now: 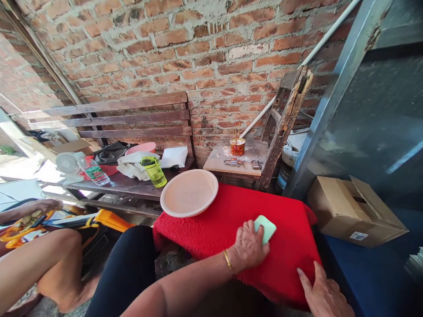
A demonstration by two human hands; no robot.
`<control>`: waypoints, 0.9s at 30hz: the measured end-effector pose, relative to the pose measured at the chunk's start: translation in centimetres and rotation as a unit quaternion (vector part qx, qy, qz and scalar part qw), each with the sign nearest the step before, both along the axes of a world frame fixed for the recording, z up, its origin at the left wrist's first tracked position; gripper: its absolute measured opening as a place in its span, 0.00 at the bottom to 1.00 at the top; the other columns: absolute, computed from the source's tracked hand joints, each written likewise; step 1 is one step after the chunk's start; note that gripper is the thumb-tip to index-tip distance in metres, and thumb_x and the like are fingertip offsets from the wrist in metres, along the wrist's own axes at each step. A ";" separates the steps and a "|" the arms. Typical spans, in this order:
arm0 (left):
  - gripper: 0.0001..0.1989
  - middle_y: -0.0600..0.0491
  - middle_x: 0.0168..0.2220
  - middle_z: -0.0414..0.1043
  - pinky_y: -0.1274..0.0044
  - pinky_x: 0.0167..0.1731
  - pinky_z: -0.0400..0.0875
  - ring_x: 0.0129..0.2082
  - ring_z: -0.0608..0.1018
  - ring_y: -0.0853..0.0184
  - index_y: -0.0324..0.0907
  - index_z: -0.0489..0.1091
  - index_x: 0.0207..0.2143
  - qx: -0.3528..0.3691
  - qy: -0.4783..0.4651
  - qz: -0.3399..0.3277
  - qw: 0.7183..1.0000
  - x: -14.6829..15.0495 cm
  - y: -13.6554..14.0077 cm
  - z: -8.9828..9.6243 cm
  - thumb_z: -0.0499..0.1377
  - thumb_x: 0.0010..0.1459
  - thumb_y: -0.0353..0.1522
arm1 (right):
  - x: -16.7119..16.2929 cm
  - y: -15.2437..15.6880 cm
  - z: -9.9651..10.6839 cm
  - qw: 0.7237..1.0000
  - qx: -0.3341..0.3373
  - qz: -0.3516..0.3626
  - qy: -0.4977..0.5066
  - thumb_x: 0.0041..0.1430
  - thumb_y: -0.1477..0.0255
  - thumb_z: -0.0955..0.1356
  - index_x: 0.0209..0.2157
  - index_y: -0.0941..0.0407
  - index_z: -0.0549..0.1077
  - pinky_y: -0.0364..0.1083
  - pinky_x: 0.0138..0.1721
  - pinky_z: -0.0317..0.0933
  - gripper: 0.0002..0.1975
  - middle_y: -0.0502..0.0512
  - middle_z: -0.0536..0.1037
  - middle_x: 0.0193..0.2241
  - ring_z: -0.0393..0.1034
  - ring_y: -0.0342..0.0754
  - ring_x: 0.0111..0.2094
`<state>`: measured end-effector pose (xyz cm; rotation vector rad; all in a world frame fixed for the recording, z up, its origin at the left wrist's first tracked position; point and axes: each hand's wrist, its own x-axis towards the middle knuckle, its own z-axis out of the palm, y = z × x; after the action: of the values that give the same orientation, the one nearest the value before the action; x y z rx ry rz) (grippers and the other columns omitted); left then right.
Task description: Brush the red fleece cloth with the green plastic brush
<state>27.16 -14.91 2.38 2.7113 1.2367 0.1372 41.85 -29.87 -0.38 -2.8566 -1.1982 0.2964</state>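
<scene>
A red cloth covers a low bench or table before me. My left hand, with a gold bangle at the wrist, is closed around a flat pale green piece with rounded corners, held down on the cloth; its exact kind I cannot make out. At the cloth's near right corner, my right hand has its fingers apart and holds nothing visible. A shallow pale pink basin sits on the far left end of the cloth. Around there the cloth looks rough and bumpy, while its right part looks smooth.
A slatted bench at the back left bears a green bottle, a water bottle and a fan. Padlocks and an incense pot stand behind. A cardboard box is right; another person's leg is left.
</scene>
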 end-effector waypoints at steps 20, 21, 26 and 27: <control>0.19 0.47 0.40 0.69 0.74 0.36 0.73 0.39 0.78 0.60 0.43 0.65 0.56 0.085 0.031 0.043 0.995 -12.6 5.2 0.7 0.51 0.66 0.40 | -1.7 0.9 2.9 0.997 -0.055 -0.048 0.007 0.69 0.60 0.54 0.64 0.62 0.57 0.50 0.45 0.64 0.29 0.68 0.74 0.47 0.74 0.57 0.46; 0.20 0.47 0.40 0.69 0.74 0.35 0.73 0.38 0.78 0.60 0.42 0.65 0.57 0.095 0.044 0.052 0.993 -13.3 5.4 0.4 0.51 0.66 0.40 | -1.7 0.9 3.0 0.997 -0.055 -0.048 0.006 0.69 0.60 0.54 0.64 0.62 0.57 0.50 0.45 0.64 0.29 0.68 0.74 0.47 0.74 0.57 0.47; 0.20 0.47 0.39 0.68 0.74 0.32 0.71 0.36 0.77 0.60 0.43 0.67 0.55 0.133 0.066 0.041 0.988 -14.0 5.0 -1.4 0.50 0.66 0.40 | -2.0 0.9 3.0 0.997 -0.057 -0.056 -0.006 0.69 0.60 0.55 0.64 0.61 0.57 0.50 0.46 0.64 0.29 0.68 0.74 0.48 0.73 0.56 0.47; 0.20 0.47 0.38 0.68 0.73 0.32 0.71 0.36 0.76 0.59 0.42 0.68 0.54 0.142 0.060 0.029 0.988 -13.6 4.8 -1.7 0.50 0.65 0.41 | -2.1 0.9 3.0 0.997 -0.057 -0.059 -0.008 0.69 0.60 0.56 0.64 0.61 0.58 0.50 0.46 0.64 0.29 0.68 0.74 0.48 0.73 0.56 0.47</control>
<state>13.53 -10.09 0.72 2.9632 1.4298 0.1709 39.72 -28.98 2.61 -3.0171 -1.0421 0.3496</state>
